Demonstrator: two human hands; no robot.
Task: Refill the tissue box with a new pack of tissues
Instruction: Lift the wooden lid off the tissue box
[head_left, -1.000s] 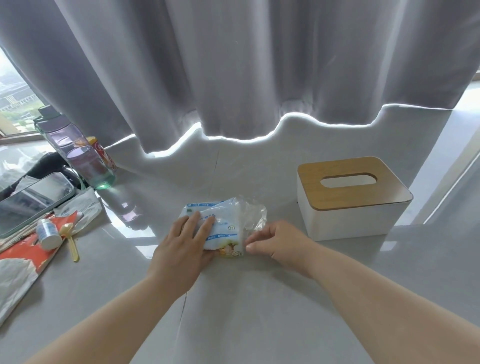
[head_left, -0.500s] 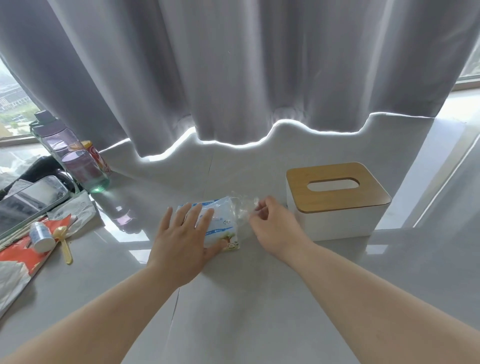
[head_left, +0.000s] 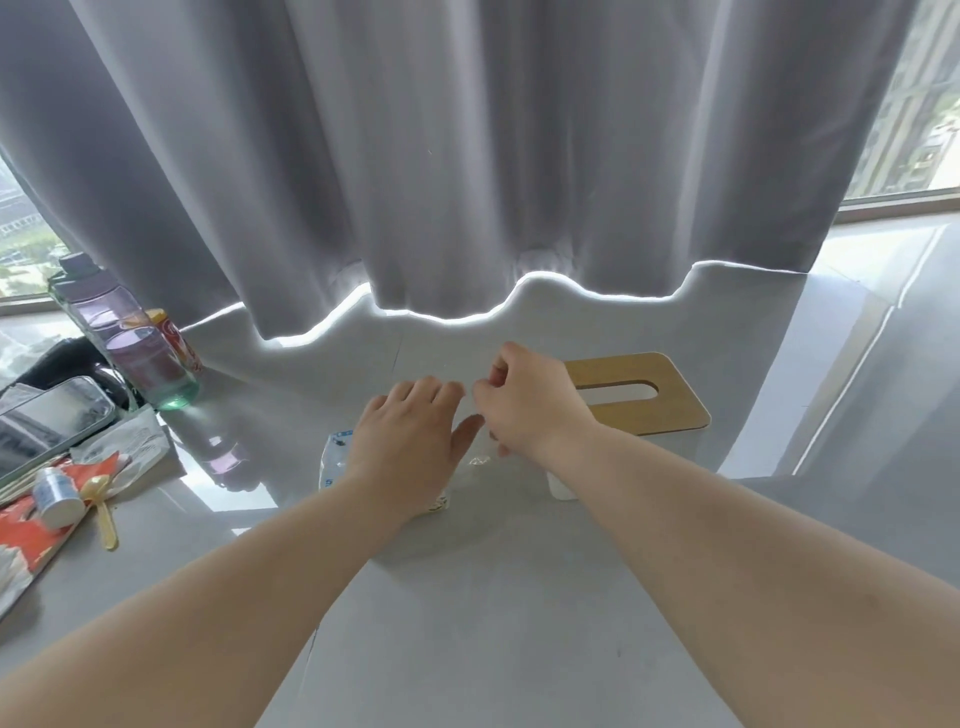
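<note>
A tissue pack (head_left: 335, 460) in blue-printed clear plastic lies on the grey table, mostly hidden under my left hand (head_left: 410, 441), which presses flat on it with straight fingers. My right hand (head_left: 524, 408) is raised just right of it with fingers curled, pinching what seems to be the clear wrapper's loose end; the plastic itself is hard to see. Behind my right hand stands the white tissue box (head_left: 563, 486) with a wooden lid (head_left: 660, 410) and an oval slot; the lid is on.
At the left stand a purple water bottle (head_left: 130, 343) and a red can (head_left: 179, 340). A phone (head_left: 49, 421), a small white bottle (head_left: 54, 496), a gold spoon (head_left: 104, 512) and red-and-white packaging (head_left: 31, 540) lie there too. A grey curtain (head_left: 467, 156) hangs behind.
My right hand has lifted from the pack's right end and risen in front of the tissue box. My left hand has slid further over the pack, covering most of it. The camera moved closer.
</note>
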